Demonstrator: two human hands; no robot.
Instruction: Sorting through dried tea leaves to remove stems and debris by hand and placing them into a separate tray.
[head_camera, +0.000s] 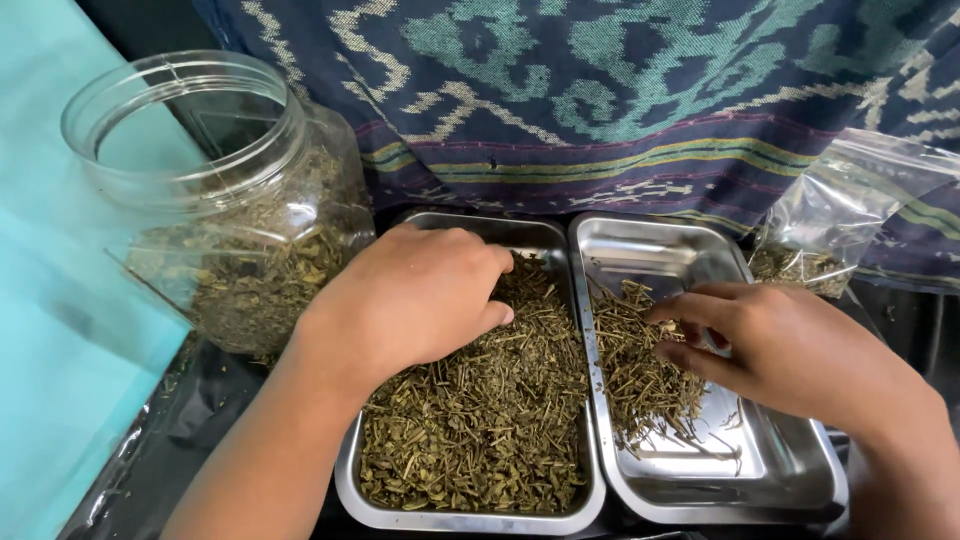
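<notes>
Dried leaves (480, 420) fill our left tray (350, 480); open jar (230, 200) at its far-left corner. Left hand (410, 300) cupped, digging in. Stems (640, 370) sorted into right tray (800, 470); right hand (780, 345) pinching them. Bag (840, 215) far right.

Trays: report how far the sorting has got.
Done: a small heap of stems lies in the right tray, much of its floor bare. In hand: the left hand rests in the mixed leaves filling the left tray; the right hand pinches at the stems. Left: that full tray, plus the jar part full.
</notes>
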